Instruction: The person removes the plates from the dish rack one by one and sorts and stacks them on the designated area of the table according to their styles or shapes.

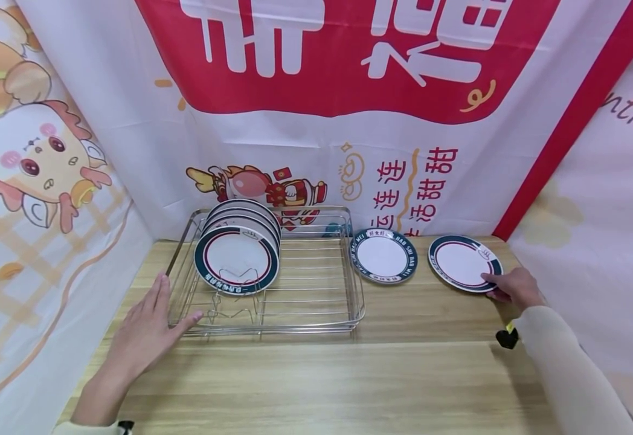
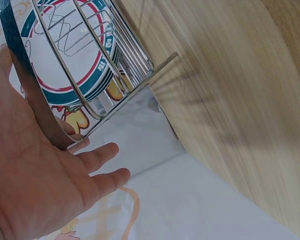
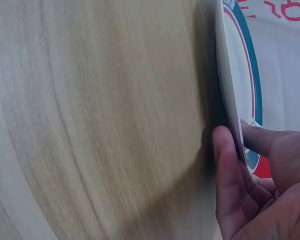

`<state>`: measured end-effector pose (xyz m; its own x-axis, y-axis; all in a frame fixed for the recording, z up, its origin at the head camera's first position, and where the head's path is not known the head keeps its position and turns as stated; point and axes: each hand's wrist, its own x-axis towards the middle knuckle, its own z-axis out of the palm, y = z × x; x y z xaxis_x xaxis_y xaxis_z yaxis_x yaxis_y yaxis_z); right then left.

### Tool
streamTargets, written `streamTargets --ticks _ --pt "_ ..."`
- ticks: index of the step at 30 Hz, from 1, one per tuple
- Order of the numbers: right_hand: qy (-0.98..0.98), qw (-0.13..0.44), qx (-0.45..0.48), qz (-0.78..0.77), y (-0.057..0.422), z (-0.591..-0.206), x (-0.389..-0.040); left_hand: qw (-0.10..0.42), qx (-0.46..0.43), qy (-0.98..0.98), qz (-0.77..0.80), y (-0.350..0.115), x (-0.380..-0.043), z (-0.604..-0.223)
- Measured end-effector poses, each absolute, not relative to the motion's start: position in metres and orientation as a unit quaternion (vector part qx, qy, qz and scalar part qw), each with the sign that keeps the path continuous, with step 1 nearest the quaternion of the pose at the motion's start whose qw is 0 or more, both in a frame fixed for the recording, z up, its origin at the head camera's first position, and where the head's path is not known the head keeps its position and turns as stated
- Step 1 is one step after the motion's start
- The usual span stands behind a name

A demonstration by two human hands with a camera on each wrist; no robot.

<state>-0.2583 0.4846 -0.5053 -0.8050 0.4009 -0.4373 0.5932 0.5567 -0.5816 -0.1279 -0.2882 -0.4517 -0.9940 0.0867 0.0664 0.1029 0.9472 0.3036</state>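
My right hand [image 1: 516, 289] pinches the near right rim of a white plate [image 1: 460, 261] with a green band and a red ring. In the right wrist view the thumb lies on the plate's face and the fingers [image 3: 227, 170] are under its rim. At the left end of a wire dish rack [image 1: 308, 330], my left hand [image 1: 145, 329] rests against the metal frame with fingers extended. The rack's left side holds several similar plates [image 1: 237, 260] standing in a tilted row, the rear ones mostly hidden.
Between the rack and the held plate, another green-rimmed plate [image 1: 384, 255] lies by the rack's right side. A printed cloth [image 1: 295, 133] hangs behind the wooden table [image 1: 316, 380], with more cloth at left and right.
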Motion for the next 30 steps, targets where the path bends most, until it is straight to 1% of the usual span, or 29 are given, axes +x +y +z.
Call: streamTargets --ticks 5,10,16,20,24,30 --pt "0.894 0.123 0.262 -0.341 0.482 -0.503 -0.256 0.027 -0.046 -0.986 -0.156 -0.288 -0.127 -0.450" --pt "0.935 0.110 0.218 -0.258 0.480 -0.495 -0.251 0.025 -0.045 -0.986 -0.156 -0.288 -0.127 -0.450" --pt "0.953 0.116 0.199 -0.198 0.480 -0.485 -0.247 0.021 -0.044 -0.987 -0.153 -0.288 -0.128 -0.452" --pt "0.968 0.087 0.175 -0.158 0.476 -0.472 -0.249 0.021 -0.045 -0.986 -0.157 -0.287 -0.127 -0.451" --pt "0.979 0.046 0.151 -0.126 0.454 -0.452 -0.260 0.022 -0.045 -0.985 -0.162 -0.286 -0.127 -0.451" --pt "0.990 0.008 0.093 -0.108 0.394 -0.411 -0.279 0.025 -0.046 -0.986 -0.159 -0.289 -0.128 -0.453"
